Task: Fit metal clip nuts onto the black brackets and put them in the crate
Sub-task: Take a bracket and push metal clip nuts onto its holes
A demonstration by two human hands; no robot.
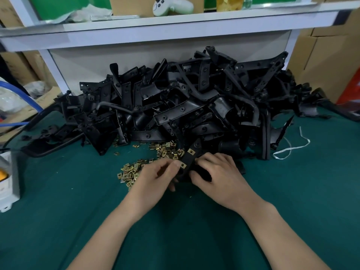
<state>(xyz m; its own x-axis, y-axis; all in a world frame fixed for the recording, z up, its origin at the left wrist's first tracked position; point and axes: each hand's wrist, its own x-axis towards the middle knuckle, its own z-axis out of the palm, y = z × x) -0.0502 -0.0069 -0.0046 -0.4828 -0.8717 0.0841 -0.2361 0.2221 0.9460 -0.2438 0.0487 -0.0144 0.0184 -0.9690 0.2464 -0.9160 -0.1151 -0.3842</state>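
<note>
A black bracket [191, 152] lies between my hands at the front of the pile, with one brass clip nut [191, 151] fitted on its strip. My left hand [155, 177] pinches a second clip nut [182, 165] against the bracket's near end. My right hand [216, 175] grips the bracket's lower part from the right. Loose brass clip nuts [130, 172] lie scattered on the green cloth to the left, with more loose nuts [165, 150] at the foot of the pile. No crate is in view.
A big heap of black brackets [185, 106] fills the table's back. Green cloth [175, 230] covers the table. A white string [290, 149] lies at right, a grey box [7, 178] at the left edge, and a white shelf [175, 26] with cardboard boxes behind.
</note>
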